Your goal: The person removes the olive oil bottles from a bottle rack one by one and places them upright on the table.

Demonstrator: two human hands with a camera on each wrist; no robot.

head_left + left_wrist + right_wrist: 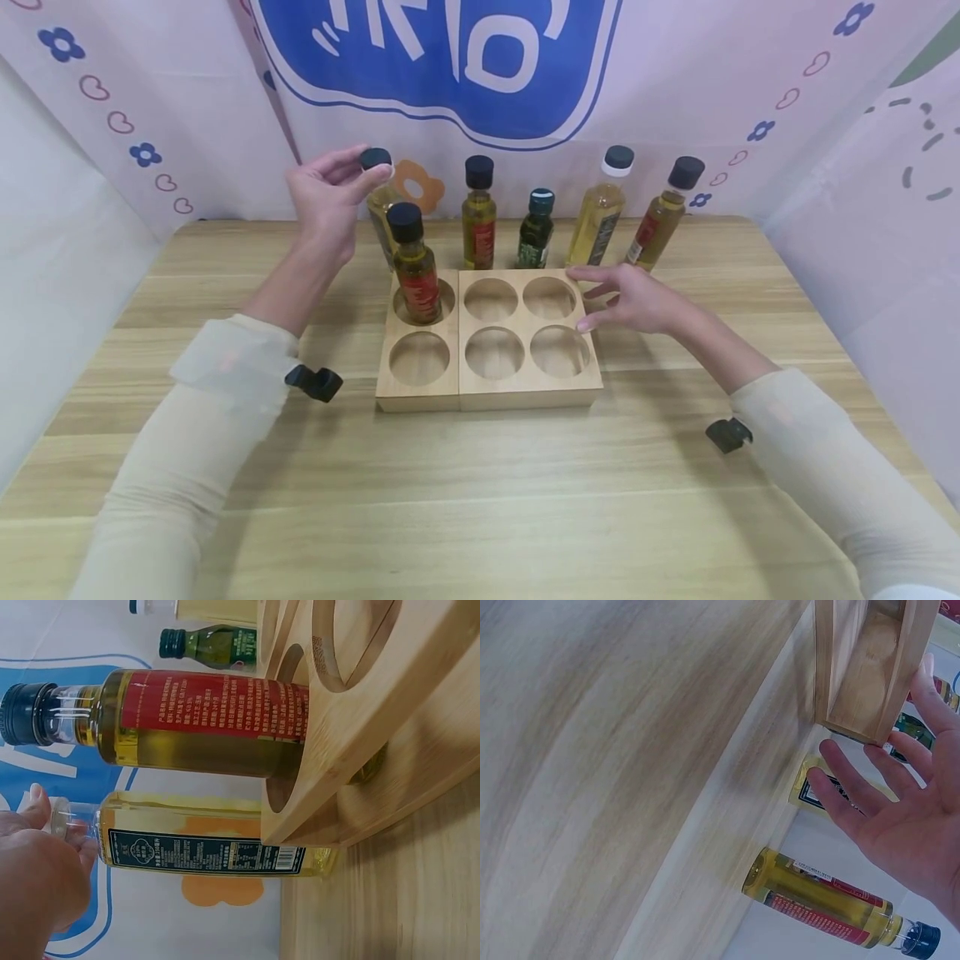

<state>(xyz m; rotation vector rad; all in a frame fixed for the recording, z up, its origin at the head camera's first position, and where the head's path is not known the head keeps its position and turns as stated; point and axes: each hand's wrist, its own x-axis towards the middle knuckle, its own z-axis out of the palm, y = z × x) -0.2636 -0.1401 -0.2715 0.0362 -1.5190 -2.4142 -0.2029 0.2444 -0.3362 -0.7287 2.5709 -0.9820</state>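
My left hand (pixel 327 196) pinches the neck of an oil bottle (pixel 187 832), just under its dark cap, behind the wooden rack (pixel 495 397). That bottle is pale yellow with a dark label and stands upright. In the rack's back left hole sits a red-labelled oil bottle (pixel 417 279) with a black cap, close beside my left hand. My right hand (pixel 637 297) is at the rack's right side, fingers spread, with thumb and fingertips at its edge. The right wrist view shows the fingers (pixel 840 769) loosely extended beside the rack's end.
Behind the rack stand a red-labelled bottle (pixel 479 217), a small dark green bottle (pixel 536 229), a clear yellow bottle with a white collar (pixel 597 212) and another red-labelled bottle (pixel 663 217). A printed cloth (pixel 450 83) hangs at the table's back edge.
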